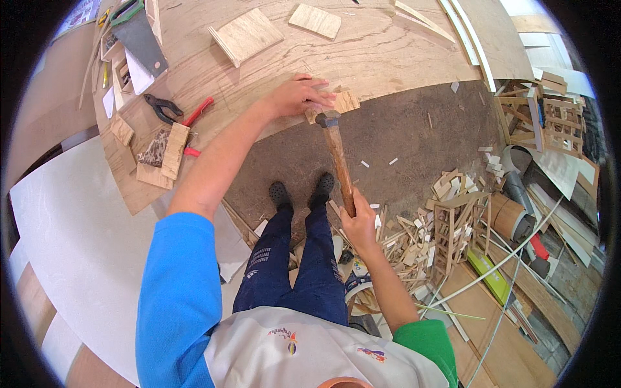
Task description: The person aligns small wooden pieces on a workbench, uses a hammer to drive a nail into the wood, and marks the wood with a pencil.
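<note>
My right hand (359, 223) grips the lower end of a hammer's (337, 152) wooden handle. The dark metal head is up at the bench edge, against or just over the near end of a small plywood piece (347, 101); whether they touch I cannot tell. My left hand (301, 97) holds that piece at the edge of the plywood workbench (388, 61), fingers over its top and partly hiding it. Any nail there is hidden. Left of my forearm lie black-handled pliers (162, 108) and a red-handled tool (197, 112), its lower part hidden behind wood pieces.
A plywood board piece (246, 35) and a flat offcut (315, 21) lie farther back. At far left are a handsaw (138, 40) and a wooden tray of tools. Scrap wood (414, 239) heaps the floor to my right, near wooden frames and long strips.
</note>
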A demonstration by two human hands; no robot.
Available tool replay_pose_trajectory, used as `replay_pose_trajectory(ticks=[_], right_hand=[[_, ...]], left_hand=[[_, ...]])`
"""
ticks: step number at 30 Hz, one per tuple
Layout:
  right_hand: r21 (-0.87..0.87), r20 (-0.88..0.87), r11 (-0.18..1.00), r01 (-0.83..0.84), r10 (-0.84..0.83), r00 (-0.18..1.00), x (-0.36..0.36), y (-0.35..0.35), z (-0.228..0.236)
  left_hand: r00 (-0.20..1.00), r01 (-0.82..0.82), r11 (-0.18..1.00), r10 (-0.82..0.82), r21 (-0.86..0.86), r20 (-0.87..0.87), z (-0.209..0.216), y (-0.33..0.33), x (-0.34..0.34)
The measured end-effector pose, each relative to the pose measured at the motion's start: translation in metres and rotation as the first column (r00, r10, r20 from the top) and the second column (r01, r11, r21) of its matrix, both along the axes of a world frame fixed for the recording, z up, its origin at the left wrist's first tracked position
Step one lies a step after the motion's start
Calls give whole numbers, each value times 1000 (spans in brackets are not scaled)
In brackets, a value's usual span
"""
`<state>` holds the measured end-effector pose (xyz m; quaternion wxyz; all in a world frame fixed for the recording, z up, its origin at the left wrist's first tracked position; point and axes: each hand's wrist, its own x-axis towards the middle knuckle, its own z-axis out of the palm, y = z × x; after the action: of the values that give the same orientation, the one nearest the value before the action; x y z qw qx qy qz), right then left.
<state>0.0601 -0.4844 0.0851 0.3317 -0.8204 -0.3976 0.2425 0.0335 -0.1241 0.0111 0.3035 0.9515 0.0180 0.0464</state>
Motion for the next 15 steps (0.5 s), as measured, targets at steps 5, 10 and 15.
replay_pose_trajectory(ticks=[5, 10, 15], right_hand=[[23, 16, 1000, -7, 7, 1000, 0, 2, -1], [85, 67, 996, 1, -6, 998, -3, 1, -1], [63, 76, 998, 0, -5, 997, 0, -4, 2]], left_hand=[[1000, -4, 1000, 4, 12, 1, 3, -2, 0], [1000, -9, 999, 8, 40, 6, -1, -2, -1], [1000, -6, 999, 6, 33, 4, -3, -2, -1]])
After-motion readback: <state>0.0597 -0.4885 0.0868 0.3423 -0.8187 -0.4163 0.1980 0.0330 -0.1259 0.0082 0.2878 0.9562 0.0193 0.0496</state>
